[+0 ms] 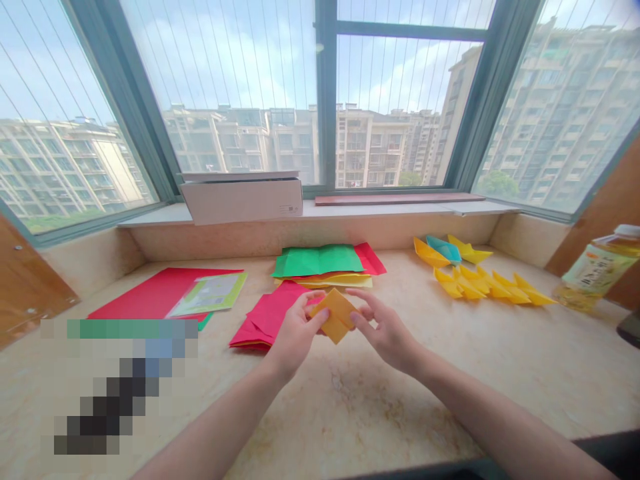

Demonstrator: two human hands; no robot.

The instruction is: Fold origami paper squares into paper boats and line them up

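Note:
Between my two hands is a small folded square of yellow-orange paper (336,320), turned so one corner points at me. My left hand (303,318) pinches its left corner, thumb on the near face and fingers behind. At the opposite corner my right hand (379,328) pinches the paper with thumb and fingers. A pile of red paper sheets (263,317) lies just left of and behind my left hand. Farther back are creased green sheets (320,260) stacked over yellow and red ones.
Several folded yellow paper boats (487,283) stand in a row at right, with a blue paper boat (444,249) among others behind. A drink bottle (597,270) stands far right. Red sheets (145,293) under a clear packet (210,294) lie left. A white box (245,199) rests on the sill.

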